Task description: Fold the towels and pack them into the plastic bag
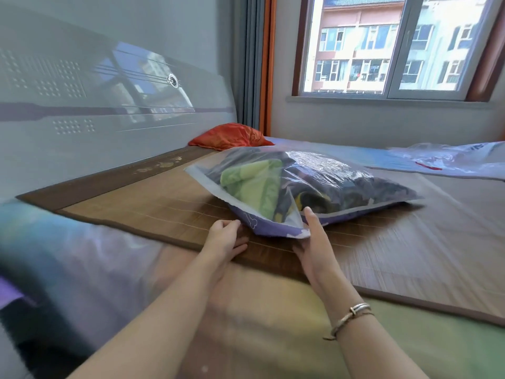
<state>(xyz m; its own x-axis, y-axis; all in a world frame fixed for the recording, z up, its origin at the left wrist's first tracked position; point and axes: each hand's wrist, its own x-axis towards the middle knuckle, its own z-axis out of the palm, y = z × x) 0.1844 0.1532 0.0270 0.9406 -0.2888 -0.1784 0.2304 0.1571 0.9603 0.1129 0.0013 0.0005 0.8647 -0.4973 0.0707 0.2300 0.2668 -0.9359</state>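
A clear plastic bag (322, 170) lies on the bamboo mat (153, 203), stuffed with folded towels: a green one (251, 181) and dark patterned ones (363, 190). The bag's purple near corner (276, 228) points toward me. My left hand (225, 239) pinches the bag's edge at the left of that corner. My right hand (313, 242) grips the corner from the right, thumb on top and fingers underneath.
An orange pillow (232, 136) lies at the headboard (109, 105). A second, flat plastic bag (448, 158) lies at the far right of the bed. Bedding in blurred purple and green spreads in front of the mat. A window is behind.
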